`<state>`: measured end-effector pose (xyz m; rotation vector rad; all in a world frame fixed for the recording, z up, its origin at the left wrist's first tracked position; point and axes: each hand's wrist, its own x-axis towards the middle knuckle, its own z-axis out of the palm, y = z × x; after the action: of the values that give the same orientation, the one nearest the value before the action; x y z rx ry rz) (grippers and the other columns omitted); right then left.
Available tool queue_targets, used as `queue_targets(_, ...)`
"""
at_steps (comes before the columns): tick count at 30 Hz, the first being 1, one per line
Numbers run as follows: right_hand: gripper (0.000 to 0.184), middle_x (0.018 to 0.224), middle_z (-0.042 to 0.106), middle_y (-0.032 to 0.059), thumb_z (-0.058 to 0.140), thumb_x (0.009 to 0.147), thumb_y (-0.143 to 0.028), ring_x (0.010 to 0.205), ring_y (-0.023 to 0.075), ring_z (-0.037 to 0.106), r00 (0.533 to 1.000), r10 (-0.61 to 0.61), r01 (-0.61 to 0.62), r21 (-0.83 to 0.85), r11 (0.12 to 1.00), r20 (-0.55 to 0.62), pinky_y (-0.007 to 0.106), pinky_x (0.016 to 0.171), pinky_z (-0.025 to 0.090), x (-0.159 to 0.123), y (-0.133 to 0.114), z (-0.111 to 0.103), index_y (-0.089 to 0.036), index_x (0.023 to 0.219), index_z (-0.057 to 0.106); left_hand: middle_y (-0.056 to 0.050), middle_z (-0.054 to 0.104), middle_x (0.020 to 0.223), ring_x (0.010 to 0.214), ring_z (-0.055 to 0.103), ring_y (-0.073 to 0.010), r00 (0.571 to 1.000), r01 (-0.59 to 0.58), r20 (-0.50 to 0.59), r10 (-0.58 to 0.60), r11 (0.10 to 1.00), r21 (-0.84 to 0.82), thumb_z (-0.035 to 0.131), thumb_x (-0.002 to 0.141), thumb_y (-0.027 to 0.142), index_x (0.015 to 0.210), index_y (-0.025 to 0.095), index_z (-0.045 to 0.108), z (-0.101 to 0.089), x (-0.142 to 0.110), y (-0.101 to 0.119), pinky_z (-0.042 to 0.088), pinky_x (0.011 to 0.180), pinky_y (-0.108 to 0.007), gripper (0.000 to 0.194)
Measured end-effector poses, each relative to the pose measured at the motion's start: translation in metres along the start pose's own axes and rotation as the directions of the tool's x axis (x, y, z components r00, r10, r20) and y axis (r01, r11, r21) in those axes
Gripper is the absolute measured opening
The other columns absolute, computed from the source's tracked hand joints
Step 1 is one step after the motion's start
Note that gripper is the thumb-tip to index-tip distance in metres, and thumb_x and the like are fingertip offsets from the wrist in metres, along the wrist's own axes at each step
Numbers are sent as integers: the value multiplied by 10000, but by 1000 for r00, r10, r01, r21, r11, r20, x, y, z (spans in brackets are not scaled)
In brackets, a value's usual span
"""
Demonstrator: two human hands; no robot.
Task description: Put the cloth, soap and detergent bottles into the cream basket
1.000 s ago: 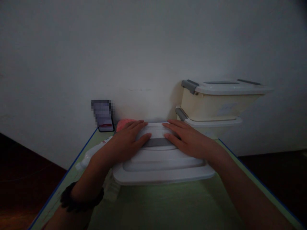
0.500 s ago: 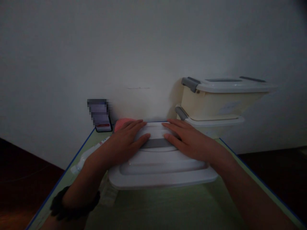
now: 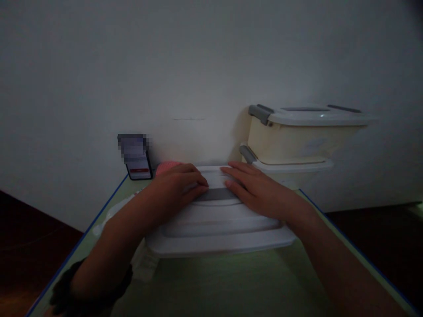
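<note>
The white lid point(image 3: 214, 244) sat over the middle of the blue-edged green worktop point(image 3: 214, 286), with both hands on top of it, one to each side of its grey strip point(image 3: 216, 194). The left hand point(image 3: 180, 187) had its fingers curled and drawn narrowly toward the thumb at the strip's left end; in the dim light it was hard to tell whether they pinched anything. The right hand point(image 3: 253, 187) lay flatter, its fingers loosely spread, thumb just beside the strip. Behind the left hand were a pink object point(image 3: 167, 167) and an upright phone point(image 3: 140, 171); a white bottle point(image 3: 114, 212) lay partly hidden by the left forearm. Two cream boxes point(image 3: 287, 143) stood stacked by the wall point(image 3: 198, 66), beyond the right hand
</note>
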<state>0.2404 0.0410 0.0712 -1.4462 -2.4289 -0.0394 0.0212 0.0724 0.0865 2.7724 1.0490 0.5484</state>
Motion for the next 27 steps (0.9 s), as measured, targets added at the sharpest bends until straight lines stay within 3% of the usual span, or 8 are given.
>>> queue_targets(4,504,1324,504,163,288,936,-371,1257,267,419,1000,-4,4,-10,1000,3,440,1055,320,0,0,0,-83,1297,489,10,656,1050,1016,576,-158,996,-33,84,36,999,-40,507,856,382,961,252,668,-7,-3,1,412,935,-279,232)
queue_targets(14,508,1329,498,170,301,933,-376,1263,264,412,1000,-5,5,3,1000,5,429,1060,316,1,1,1,-78,1299,488,1,672,1108,986,615,-169,998,-19,64,17,999,31,505,849,386,1046,227,655,-6,-8,8,415,963,-301,295)
queue_targets(18,525,1347,481,166,295,933,-404,1267,267,406,1000,3,-3,14,1000,10,453,1062,308,0,2,1,-83,1302,486,-4,675,1098,982,616,-164,994,-2,106,7,999,-50,494,852,393,1075,215,638,-12,-9,4,433,938,-288,319)
queue_targets(20,555,1353,476,160,277,931,-444,1271,271,401,1000,16,-17,20,1000,22,464,1064,303,-1,2,1,-90,1305,484,-10,668,1112,990,611,-168,991,45,126,-34,995,-90,459,866,387,1087,217,629,-20,-13,-4,448,914,-290,327)
queue_targets(24,604,1378,448,155,263,919,-500,1295,279,367,998,41,-43,35,998,47,473,1073,287,0,3,2,-100,1320,470,-41,661,1115,965,613,-194,979,206,8,-206,977,-56,427,863,378,1093,200,624,-37,-26,-29,470,866,-313,351)
queue_targets(27,620,1392,431,149,261,912,-522,1306,273,353,996,55,-57,34,998,65,472,1078,281,0,3,3,-109,1331,457,-59,679,1070,916,632,-206,945,316,104,-311,948,-37,417,846,387,1092,189,624,-42,-37,-49,489,807,-313,378)
